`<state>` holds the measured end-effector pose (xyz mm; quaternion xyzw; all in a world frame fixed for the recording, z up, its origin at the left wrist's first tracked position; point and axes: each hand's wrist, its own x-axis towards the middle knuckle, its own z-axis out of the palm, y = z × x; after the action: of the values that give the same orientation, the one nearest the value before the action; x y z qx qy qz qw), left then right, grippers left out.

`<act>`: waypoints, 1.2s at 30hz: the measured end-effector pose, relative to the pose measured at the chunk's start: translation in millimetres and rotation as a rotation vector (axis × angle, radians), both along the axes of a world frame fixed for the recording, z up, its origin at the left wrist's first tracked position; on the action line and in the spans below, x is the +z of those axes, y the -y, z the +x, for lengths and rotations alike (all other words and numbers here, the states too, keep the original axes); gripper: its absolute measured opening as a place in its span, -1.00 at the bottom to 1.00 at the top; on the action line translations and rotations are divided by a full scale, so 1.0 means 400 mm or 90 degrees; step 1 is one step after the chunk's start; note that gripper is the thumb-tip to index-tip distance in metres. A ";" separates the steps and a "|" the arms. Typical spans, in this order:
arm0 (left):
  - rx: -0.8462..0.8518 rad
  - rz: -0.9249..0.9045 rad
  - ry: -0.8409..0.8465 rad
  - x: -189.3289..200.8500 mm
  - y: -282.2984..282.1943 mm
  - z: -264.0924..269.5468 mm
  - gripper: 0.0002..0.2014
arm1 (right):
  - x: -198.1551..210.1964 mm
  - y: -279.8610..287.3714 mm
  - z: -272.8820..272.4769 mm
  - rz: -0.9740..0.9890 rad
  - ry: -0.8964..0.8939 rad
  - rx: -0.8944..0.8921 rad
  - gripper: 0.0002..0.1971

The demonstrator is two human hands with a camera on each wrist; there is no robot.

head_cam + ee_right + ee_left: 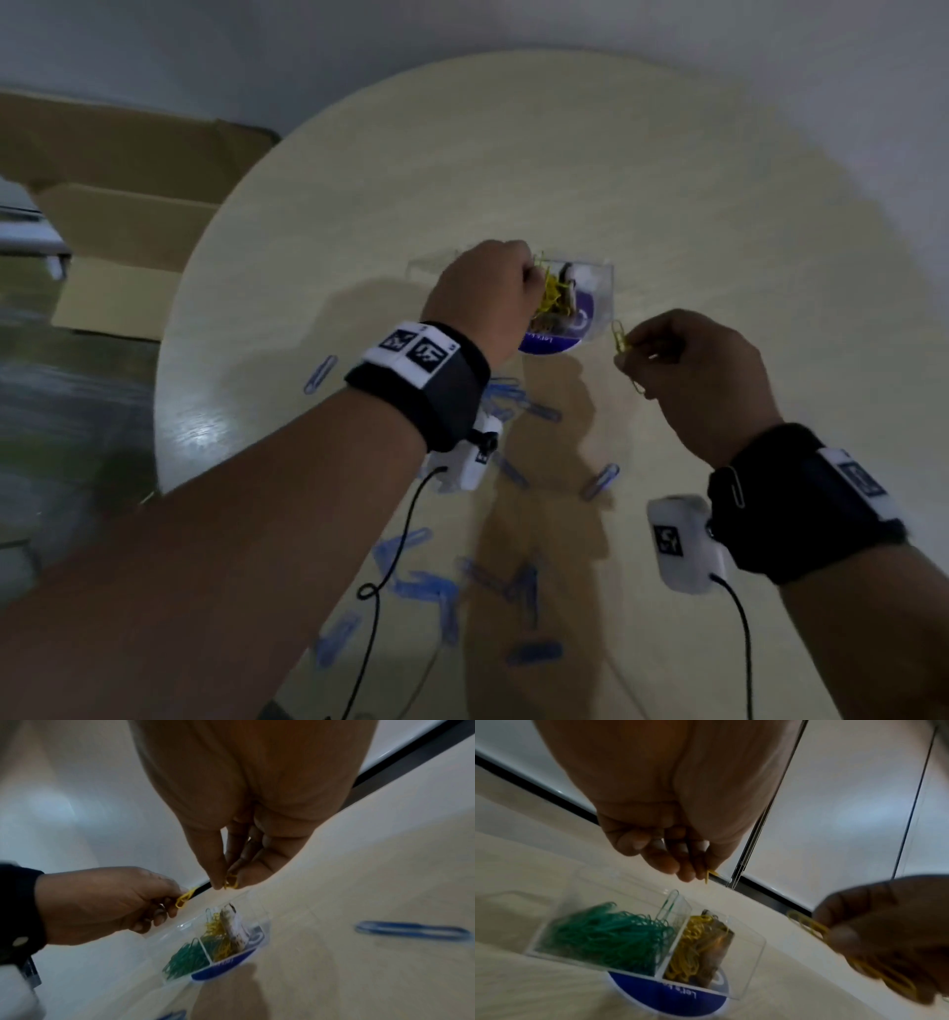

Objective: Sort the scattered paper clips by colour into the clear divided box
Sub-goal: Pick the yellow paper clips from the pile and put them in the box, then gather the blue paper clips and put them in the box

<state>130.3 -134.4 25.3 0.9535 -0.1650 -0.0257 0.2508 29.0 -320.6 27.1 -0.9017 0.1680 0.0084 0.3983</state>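
The clear divided box (601, 288) stands mid-table on a blue round label. One compartment holds green clips (608, 935) and the one beside it holds yellow clips (687, 947). My left hand (524, 280) hovers over the box and pinches a yellow clip (709, 875) at its fingertips. Just right of the box, my right hand (629, 349) pinches a small bunch of yellow clips (620, 336), seen in the right wrist view as a yellow clip (230, 881) between thumb and finger. Several blue clips (426, 586) lie scattered on the table near me.
The round pale table (565, 154) ends at a curved left edge, with an open cardboard box (128, 231) on the floor beyond. A silver clip (737, 485) clings to my right wrist strap. Black cables (380, 591) hang from both wrist cameras.
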 end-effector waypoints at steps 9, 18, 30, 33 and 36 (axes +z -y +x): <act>0.014 -0.042 -0.014 -0.022 0.011 0.032 -0.65 | 0.009 -0.044 0.155 0.034 0.020 -0.010 -0.91; 0.148 -0.108 -0.035 0.023 -0.281 -0.155 -0.72 | -0.005 -0.063 0.162 0.021 0.018 0.002 -0.70; 0.196 0.021 -0.405 -0.099 -0.478 -0.640 -0.65 | -0.151 -0.041 -0.216 -0.191 -0.111 0.097 -0.67; 0.169 -0.036 -0.332 -0.119 -0.424 -0.632 -0.80 | -0.156 -0.133 -0.209 -0.189 -0.068 0.180 -0.73; 0.152 -0.057 -0.225 -0.127 -0.378 -0.565 -0.84 | -0.142 -0.191 -0.168 -0.156 -0.053 0.222 -0.76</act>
<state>-95.8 16.9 -25.3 0.9348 -0.0052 -0.1552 0.3194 -38.1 -244.2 -29.5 -0.9577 0.0256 0.0935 0.2710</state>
